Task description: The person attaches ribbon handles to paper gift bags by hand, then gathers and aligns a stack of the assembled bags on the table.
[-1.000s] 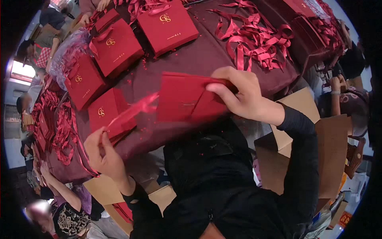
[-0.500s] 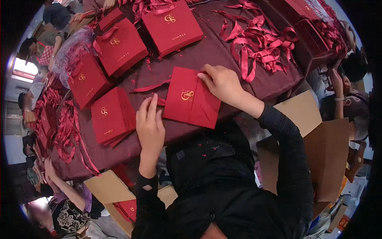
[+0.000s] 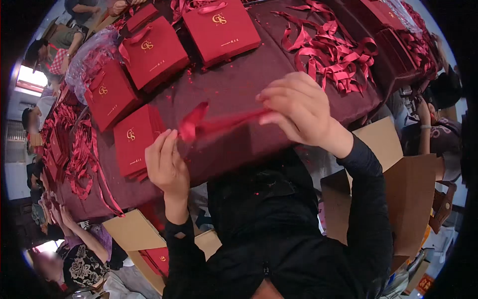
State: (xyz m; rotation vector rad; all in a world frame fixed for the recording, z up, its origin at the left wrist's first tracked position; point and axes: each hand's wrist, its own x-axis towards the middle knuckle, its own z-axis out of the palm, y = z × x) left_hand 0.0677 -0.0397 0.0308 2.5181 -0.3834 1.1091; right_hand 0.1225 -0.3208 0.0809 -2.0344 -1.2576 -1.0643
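Between my hands stretches a thin red piece (image 3: 231,120), blurred by motion; whether it is the folded bag seen edge-on or only ribbon, I cannot tell. My right hand (image 3: 301,110) is closed on its right end. At its left end a red ribbon (image 3: 191,125) loops up, and the fingertips of my left hand (image 3: 168,164) pinch it. Just left of that hand lies a stack of red bags (image 3: 132,142) with a gold logo. Both hands are above the dark red tablecloth (image 3: 219,164).
More red bag stacks (image 3: 157,55) stand at the back left, beside clear plastic wrap (image 3: 89,62). Loose ribbons (image 3: 336,55) lie at the back right. Open cardboard boxes (image 3: 411,199) stand on both sides of me. Other people (image 3: 82,249) are around the table's edges.
The flat red bag with its logo facing me no longer shows its face; only a thin red strip is visible. My left hand moved slightly left, and my right hand moved right.
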